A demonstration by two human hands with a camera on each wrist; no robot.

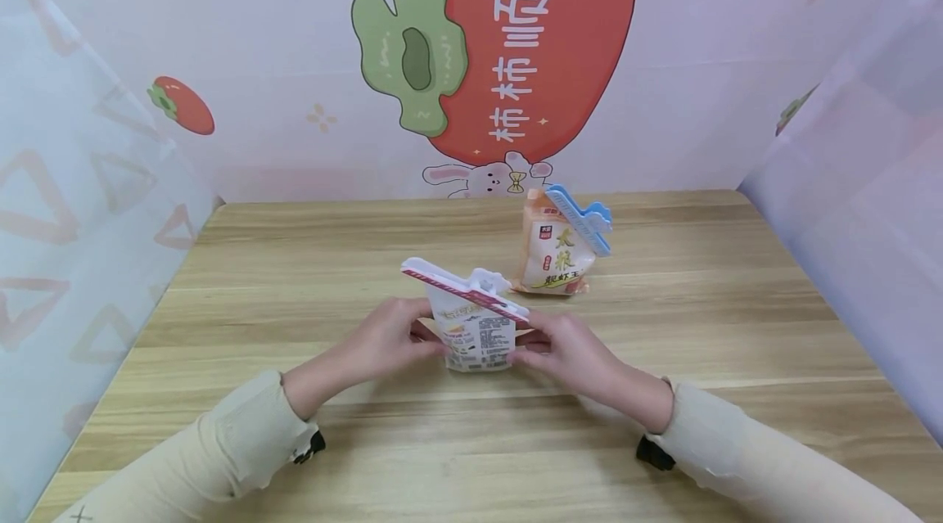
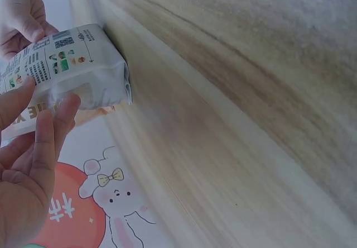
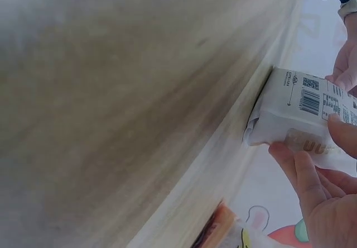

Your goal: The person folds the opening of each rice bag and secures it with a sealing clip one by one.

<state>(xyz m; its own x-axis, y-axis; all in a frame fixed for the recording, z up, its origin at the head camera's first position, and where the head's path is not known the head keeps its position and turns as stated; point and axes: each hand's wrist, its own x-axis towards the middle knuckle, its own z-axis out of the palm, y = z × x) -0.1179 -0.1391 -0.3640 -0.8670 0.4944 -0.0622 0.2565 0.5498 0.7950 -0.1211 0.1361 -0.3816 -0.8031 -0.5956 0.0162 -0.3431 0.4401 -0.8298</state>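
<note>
A white printed food bag (image 1: 475, 339) stands upright on the wooden table, its top crossed at a slant by a white and red bag clip (image 1: 466, 290). My left hand (image 1: 390, 336) holds the bag's left side, thumb in front and fingers at the side and behind. On the opposite side my right hand (image 1: 570, 355) grips it the same way. Both wrist views show the bag's base against the table, with thumb and fingers around its sides; the clip is out of sight there.
Behind and to the right stands an orange and white food bag (image 1: 556, 253) with a blue clip (image 1: 582, 220) across its corner. The wooden table (image 1: 295, 261) ends at a printed backdrop (image 1: 280, 48), with patterned cloth at both sides.
</note>
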